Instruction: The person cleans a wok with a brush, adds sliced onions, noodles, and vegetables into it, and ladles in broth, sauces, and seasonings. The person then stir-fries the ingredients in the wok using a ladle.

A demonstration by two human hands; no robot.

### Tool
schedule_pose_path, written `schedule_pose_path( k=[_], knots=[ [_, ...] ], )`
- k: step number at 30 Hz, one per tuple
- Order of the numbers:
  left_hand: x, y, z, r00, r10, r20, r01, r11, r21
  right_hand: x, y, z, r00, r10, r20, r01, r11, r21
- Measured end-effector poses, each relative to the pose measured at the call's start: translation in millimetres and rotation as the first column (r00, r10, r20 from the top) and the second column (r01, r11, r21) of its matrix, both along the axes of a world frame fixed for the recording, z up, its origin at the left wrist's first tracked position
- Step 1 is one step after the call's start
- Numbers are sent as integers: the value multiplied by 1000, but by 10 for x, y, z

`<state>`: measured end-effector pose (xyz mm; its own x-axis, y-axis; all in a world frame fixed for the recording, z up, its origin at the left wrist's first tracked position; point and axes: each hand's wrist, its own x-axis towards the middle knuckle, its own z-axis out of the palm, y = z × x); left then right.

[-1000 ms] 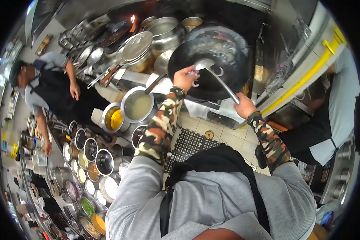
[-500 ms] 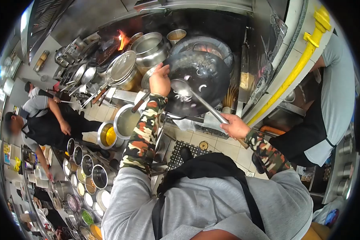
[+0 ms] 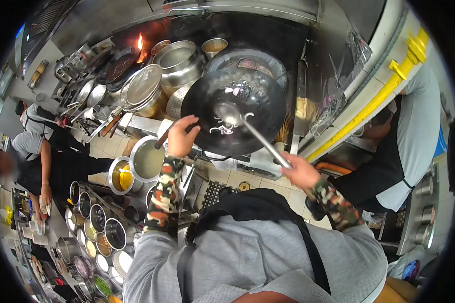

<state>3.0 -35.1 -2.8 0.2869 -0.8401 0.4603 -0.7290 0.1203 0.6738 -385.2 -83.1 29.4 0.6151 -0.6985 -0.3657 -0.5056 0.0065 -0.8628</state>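
Observation:
A black wok (image 3: 260,101) stands on the stove ahead of me, with pale curved slices (image 3: 222,129) and a few pinkish pieces in it. My right hand (image 3: 302,171) grips the handle of a metal ladle (image 3: 260,136), whose bowl lies inside the wok, slightly blurred. To the left of the wok's near rim is my left hand (image 3: 182,137), its fingers apart and nothing in them. Beside that hand a brown-handled utensil (image 3: 166,135) rests over a pot of cloudy liquid (image 3: 149,159).
Left of the wok stand a large steel pot (image 3: 174,58) and a strainer (image 3: 144,86). A flame (image 3: 140,43) burns behind them. Orange liquid fills a smaller pot (image 3: 121,177). Co-workers stand at left and right (image 3: 414,131). A yellow pipe (image 3: 369,101) runs along the right.
My left hand has moved down and left, away from the wok's rim, and its fingers have spread. The pale slices have shifted in the wok, the ladle still among them.

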Motion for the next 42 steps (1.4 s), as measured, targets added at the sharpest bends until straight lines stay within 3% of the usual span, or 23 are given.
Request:
schedule_pose_path(
  k=[1, 2, 5, 6, 7, 8, 9, 11, 15, 18, 19, 22, 25, 28, 33, 35, 38, 39, 41, 42],
  knots=[
    [-12, 109, 42, 999, 31, -22, -31, 999, 27, -69, 86, 57, 999, 21, 32, -22, 998, 58],
    [-60, 173, 68, 997, 72, -39, -71, 997, 26, -138, 111, 50, 999, -24, 39, 14, 969, 246],
    [-406, 260, 86, 992, 37, -124, -23, 993, 112, -45, -44, -126, 999, 42, -10, -40, 990, 135],
    [-556, 252, -57, 986, -75, 151, 75, 997, 11, 29, -213, -339, 996, 87, 5, -87, 994, -65],
    [-686, 187, -251, 897, -142, 419, 191, 978, -78, 246, -481, -635, 991, 79, 104, -11, 845, -534],
    [-725, 181, -450, 875, -131, 467, 159, 987, -22, 411, -504, -306, 998, -41, -42, 26, 950, -313],
    [-748, 162, -599, 849, -125, 513, 126, 991, 34, 475, -705, -704, 992, -97, 75, 122, 862, -493],
    [-780, -6, -580, 859, -105, 502, 132, 991, -18, 655, -824, -562, 975, -204, -93, 103, 778, -620],
    [-730, -506, -118, 821, -115, 559, 190, 979, -78, 713, -1013, -257, 991, -64, -114, 0, 875, -485],
    [-464, -1082, -217, 802, -175, 572, 181, 982, 47, 665, -902, 5, 987, 81, -142, -138, 876, -461],
    [-419, -1240, -321, 789, -188, 585, 169, 982, 88, 688, -840, 179, 961, 109, -254, -210, 887, -412],
    [-382, -1496, -469, 775, -230, 588, 148, 972, 185, 656, -865, 132, 966, 123, -226, -220, 848, -482],
    [-334, -1688, -626, 795, -300, 527, 166, 944, 286, 899, -1133, 66, 940, 14, -340, -204, 823, -530],
    [-302, -1860, -788, 782, -317, 537, 165, 936, 311, 1278, -1645, -155, 860, -201, -470, -128, 805, -579],
    [-242, -2109, -992, 789, -367, 493, 196, 910, 365, 1650, -2006, -675, 784, -451, -426, 53, 733, -678],
    [-203, -2203, -1042, 792, -395, 466, 217, 895, 391, 1644, -1960, -749, 864, -360, -351, 36, 741, -670],
    [-179, -2206, -1070, 800, -428, 422, 204, 854, 478, 1599, -1571, -324, 911, -249, -328, 47, 854, -518],
    [-187, -2176, -1073, 801, -429, 417, 205, 851, 483, 1472, -1552, -461, 954, -171, -248, 11, 841, -541],
    [-196, -2105, -1069, 818, -364, 446, 199, 906, 374, 1373, -1491, -491, 983, -78, -164, -27, 829, -559],
    [-224, -2012, -961, 833, -370, 412, 196, 893, 406, 1433, -1410, -287, 986, -107, -130, 64, 952, -300]
  ],
)
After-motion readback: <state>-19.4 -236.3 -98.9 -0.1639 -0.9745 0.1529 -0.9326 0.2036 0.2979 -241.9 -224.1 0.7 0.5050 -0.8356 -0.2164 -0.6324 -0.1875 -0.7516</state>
